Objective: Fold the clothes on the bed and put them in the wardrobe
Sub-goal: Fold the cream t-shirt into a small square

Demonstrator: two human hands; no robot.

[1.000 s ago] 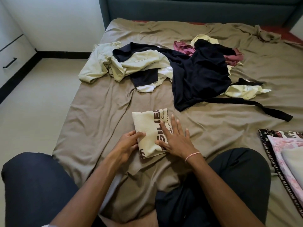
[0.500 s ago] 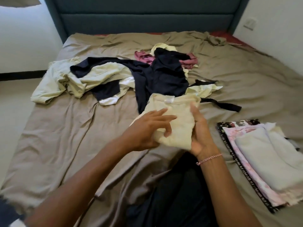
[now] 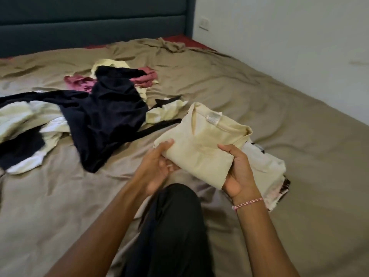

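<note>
- Cream folded shirt [image 3: 201,148], head view: held up in both hands over the bed, centre-right of frame, collar end pointing away from the person.
- White label [image 3: 213,117] shows inside the collar.
- L hand [image 3: 157,166]: grips the shirt's left edge, thumb on top, fingers curled underneath.
- R hand [image 3: 239,172]: grips the shirt's near-right corner, thumb on top, palm w/ fingers wrapped below the fabric.
- Pink-and-white bracelet [image 3: 247,203] on the R wrist.
- Stack of folded clothes [image 3: 267,166] lies on the sheet just right of the shirt, partly hidden behind shirt & R hand; pale top layer, dark patterned edge at the bottom.
- Tan sheet [image 3: 259,96], wrinkled, covers the bed.
- Unfolded heap, left of the shirt & apart from it: navy garment [image 3: 107,120] spread on top, w/ a dark strap running toward the shirt.
- Pale green-white garment [image 3: 20,120] at far left, partly under the navy one.
- Maroon garment [image 3: 79,81] further back, a bit of it also showing right of the navy one.
- Pale yellow piece [image 3: 165,112] betw. the navy garment & the shirt.
- Person's knee in dark trousers [image 3: 175,226] at bottom centre, betw. the forearms.
- Teal padded headboard [image 3: 89,23] at the back; white wall [image 3: 299,37] on the right w/ a wall switch [image 3: 204,23].
</note>
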